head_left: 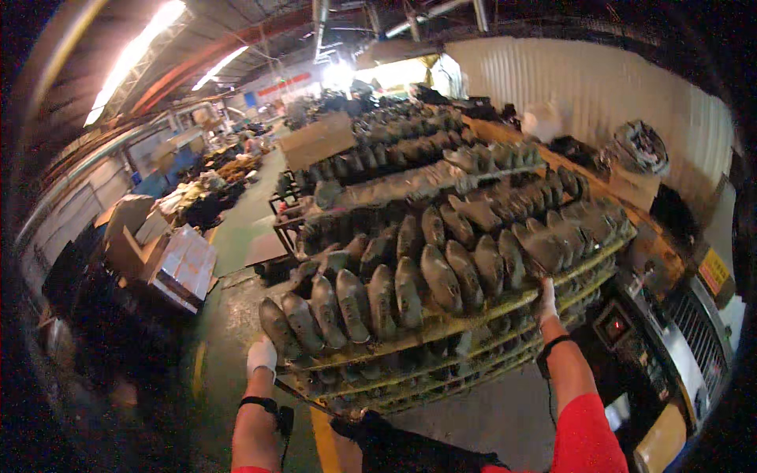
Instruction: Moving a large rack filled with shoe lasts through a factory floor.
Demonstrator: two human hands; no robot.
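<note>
The pale ribbed wall (pixel 583 94) runs along 1 to 3 o'clock. The yellow-edged rack (pixel 449 325), with several tiers, fills the middle and slants from 8 toward 3 o'clock. A blue-white box (pixel 185 264) sits at 9 o'clock, a brown carton (pixel 319 142) at 11. Dark shoes (pixel 440 280) stand tilted in rows on the rack's top tier. The left hand (pixel 262 356), between 7 and 8 o'clock, curls around the rack's near-left corner; the right hand (pixel 547 301), near 4, touches its front edge, though I cannot tell how its fingers close. Each wrist wears a black band (pixel 259 404).
</note>
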